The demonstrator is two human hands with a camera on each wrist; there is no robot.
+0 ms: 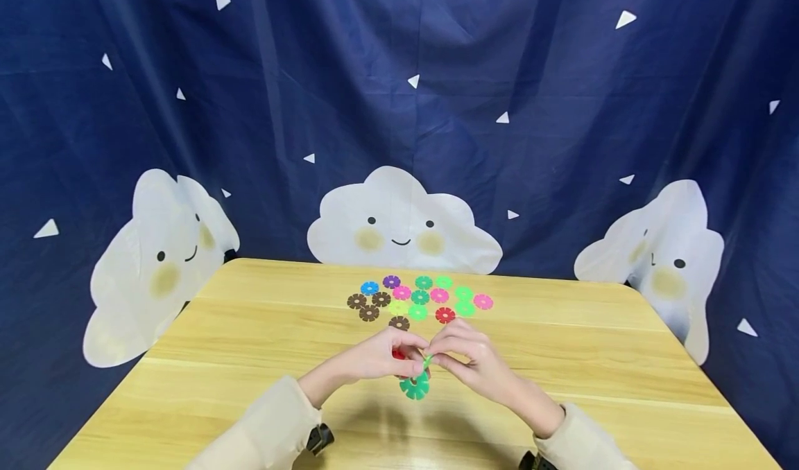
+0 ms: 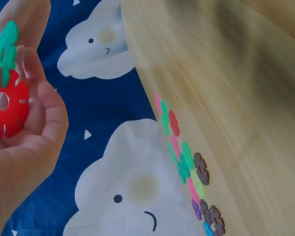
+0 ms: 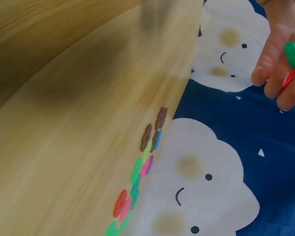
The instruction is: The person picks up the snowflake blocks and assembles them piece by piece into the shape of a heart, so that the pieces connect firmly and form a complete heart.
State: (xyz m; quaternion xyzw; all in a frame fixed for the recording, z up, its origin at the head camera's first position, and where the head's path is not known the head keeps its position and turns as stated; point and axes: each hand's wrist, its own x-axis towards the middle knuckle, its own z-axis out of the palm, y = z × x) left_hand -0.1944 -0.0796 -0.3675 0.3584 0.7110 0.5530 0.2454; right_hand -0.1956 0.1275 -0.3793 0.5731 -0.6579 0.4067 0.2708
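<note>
Above the table, my left hand (image 1: 385, 354) holds a red notched disc (image 2: 12, 110) with green notched discs (image 2: 8, 44) slotted onto it. One darker green disc (image 1: 415, 387) hangs below the fingers in the head view. My right hand (image 1: 474, 360) meets the left and pinches a small light green piece (image 1: 427, 362), seen nearly edge-on. Fingers cover much of the joined discs, so how the light green piece touches them is hidden. In the right wrist view, my left hand (image 3: 280, 59) shows at the right edge, the red disc mostly behind its fingers.
Loose notched discs lie flat toward the table's far side: several brown (image 1: 369, 312), a blue (image 1: 370, 288), a purple (image 1: 391, 282), a red (image 1: 445, 315), pink (image 1: 483, 301) and green ones (image 1: 417, 312). Behind the wooden table (image 1: 250, 331) hangs a dark blue curtain (image 1: 374, 123) with clouds.
</note>
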